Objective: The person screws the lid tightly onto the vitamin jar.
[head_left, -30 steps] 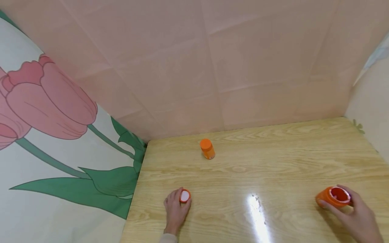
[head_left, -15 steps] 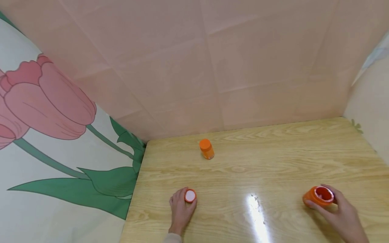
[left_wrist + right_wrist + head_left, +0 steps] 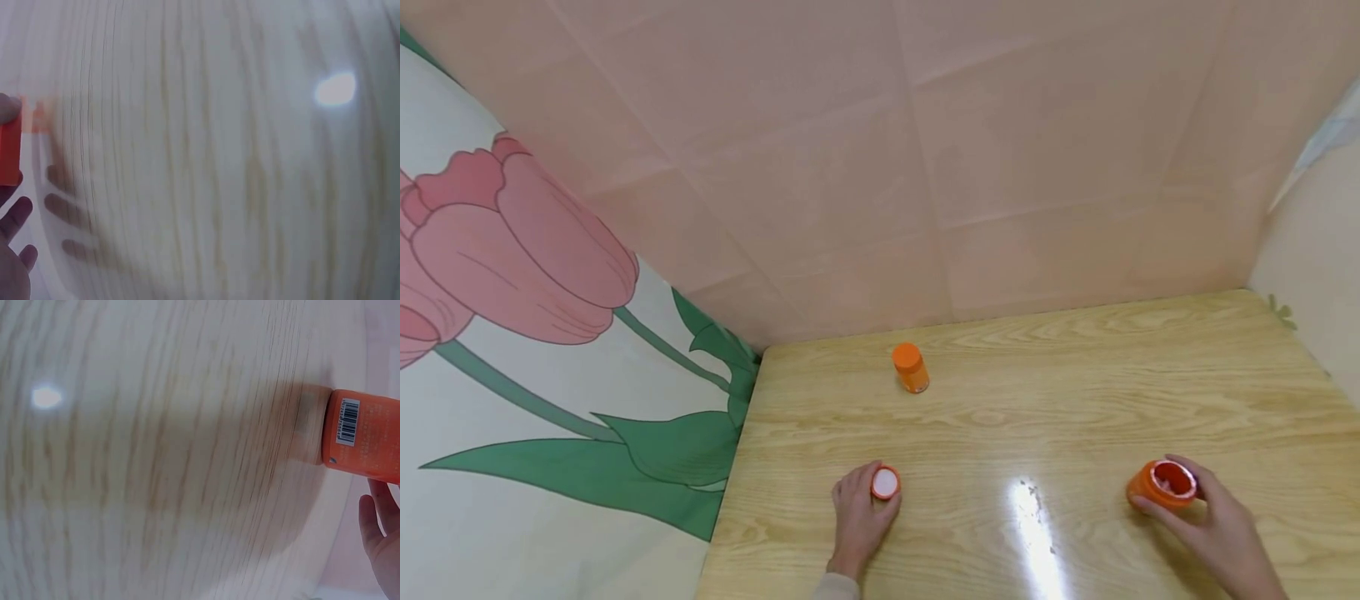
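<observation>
In the head view my left hand (image 3: 859, 517) pinches a small orange screw lid (image 3: 885, 482) between thumb and fingers, its white inner side facing up. The left wrist view catches only the lid's orange side (image 3: 9, 150) at the left edge. On the right, my right hand (image 3: 1221, 525) grips an orange jar (image 3: 1141, 489) round its side. The jar is uncapped, with a pale rim and something reddish inside, its mouth tipped toward me. A barcode label (image 3: 347, 422) shows on the jar in the right wrist view, its base close over the tabletop.
A second orange jar (image 3: 912, 372), capped, stands toward the back of the wood-grain table (image 3: 1037, 375). Behind the table hangs a pinkish cloth (image 3: 925, 167), and a tulip-printed cloth (image 3: 580, 500) borders the left side. A bright glare streak (image 3: 1037, 533) lies on the tabletop.
My left hand has shifted right with the lid, and my right hand has shifted left with the open jar, so the two are closer together. The capped jar stays put.
</observation>
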The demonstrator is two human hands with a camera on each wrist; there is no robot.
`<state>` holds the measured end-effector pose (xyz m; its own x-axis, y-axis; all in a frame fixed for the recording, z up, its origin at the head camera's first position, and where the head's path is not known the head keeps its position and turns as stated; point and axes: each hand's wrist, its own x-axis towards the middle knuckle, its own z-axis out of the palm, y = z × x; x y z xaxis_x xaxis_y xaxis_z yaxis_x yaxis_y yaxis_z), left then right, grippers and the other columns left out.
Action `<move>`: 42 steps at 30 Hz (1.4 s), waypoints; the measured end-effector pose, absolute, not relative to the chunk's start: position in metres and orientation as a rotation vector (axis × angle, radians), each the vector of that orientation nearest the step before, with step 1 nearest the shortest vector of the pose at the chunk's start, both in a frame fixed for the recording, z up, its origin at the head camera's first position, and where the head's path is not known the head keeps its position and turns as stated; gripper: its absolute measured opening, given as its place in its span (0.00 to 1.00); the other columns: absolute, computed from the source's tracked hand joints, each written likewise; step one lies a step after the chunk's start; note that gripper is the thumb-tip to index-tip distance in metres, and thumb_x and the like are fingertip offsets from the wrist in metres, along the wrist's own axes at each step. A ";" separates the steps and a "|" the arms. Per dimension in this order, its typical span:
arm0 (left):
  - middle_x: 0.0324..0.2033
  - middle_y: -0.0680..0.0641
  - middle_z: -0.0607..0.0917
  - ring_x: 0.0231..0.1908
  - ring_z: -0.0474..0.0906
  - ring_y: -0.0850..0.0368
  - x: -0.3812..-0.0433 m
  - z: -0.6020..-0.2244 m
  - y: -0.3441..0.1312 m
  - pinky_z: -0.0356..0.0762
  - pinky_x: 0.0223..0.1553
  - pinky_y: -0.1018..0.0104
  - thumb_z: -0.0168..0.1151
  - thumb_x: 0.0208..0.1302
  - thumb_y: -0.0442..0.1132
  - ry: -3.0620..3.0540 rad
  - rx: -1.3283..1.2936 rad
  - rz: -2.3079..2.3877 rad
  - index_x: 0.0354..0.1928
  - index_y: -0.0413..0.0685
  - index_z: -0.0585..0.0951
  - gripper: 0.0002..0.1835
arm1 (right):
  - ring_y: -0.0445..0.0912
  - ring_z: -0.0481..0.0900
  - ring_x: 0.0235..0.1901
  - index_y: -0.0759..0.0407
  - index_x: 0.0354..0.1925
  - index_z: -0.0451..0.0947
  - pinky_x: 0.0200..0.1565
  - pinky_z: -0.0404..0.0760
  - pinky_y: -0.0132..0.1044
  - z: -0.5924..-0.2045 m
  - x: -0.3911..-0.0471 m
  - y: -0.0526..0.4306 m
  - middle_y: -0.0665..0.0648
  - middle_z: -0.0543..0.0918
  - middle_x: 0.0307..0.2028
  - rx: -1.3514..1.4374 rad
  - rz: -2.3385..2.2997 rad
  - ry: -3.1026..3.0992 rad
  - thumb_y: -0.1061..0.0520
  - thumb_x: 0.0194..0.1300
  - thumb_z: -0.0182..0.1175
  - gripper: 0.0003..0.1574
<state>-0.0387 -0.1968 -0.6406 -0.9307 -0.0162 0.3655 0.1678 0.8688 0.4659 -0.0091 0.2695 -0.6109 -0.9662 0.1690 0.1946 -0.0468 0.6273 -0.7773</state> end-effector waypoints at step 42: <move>0.48 0.52 0.84 0.50 0.77 0.55 -0.046 -0.645 -0.147 0.66 0.52 0.52 0.78 0.46 0.45 -2.575 -0.345 -0.720 0.54 0.49 0.80 0.30 | 0.17 0.69 0.47 0.65 0.59 0.75 0.49 0.62 0.09 -0.616 -0.020 0.204 0.23 0.71 0.50 0.165 1.362 -2.452 0.65 0.36 0.82 0.48</move>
